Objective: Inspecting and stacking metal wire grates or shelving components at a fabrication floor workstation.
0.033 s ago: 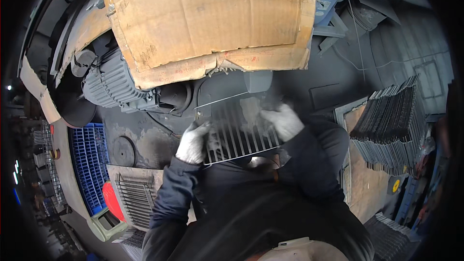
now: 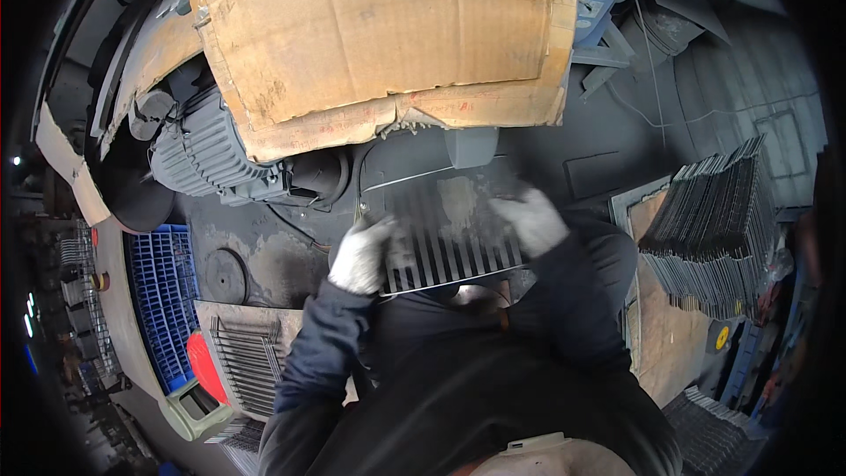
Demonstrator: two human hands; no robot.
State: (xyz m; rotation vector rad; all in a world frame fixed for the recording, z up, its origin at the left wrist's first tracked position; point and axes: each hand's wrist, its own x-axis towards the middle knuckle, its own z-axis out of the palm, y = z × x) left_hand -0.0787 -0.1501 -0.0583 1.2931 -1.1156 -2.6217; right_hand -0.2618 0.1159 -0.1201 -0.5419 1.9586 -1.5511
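Note:
A metal grate (image 2: 453, 256) with parallel bars is held in front of my lap, slightly blurred by motion. My left hand (image 2: 359, 256), in a white work glove, is closed on its left edge. At the opposite edge, my right hand (image 2: 534, 222), gloved the same way, grips it with the thumb over the bars. The fingers beneath the grate are hidden on both sides. Just beyond the grate hangs a worn cardboard sheet (image 2: 379, 26), with a grey machine part (image 2: 471, 148) under its lower edge.
To the right, a tall stack of similar grates (image 2: 705, 229) stands on a wooden board (image 2: 674, 348). Several grates (image 2: 242, 361) lie at lower left, near a blue plastic crate (image 2: 165, 300) and a red round object (image 2: 205, 368). A ribbed motor (image 2: 203, 145) sits at upper left.
Both hands and the grate have shifted a little to the right. The grip on each edge looks the same.

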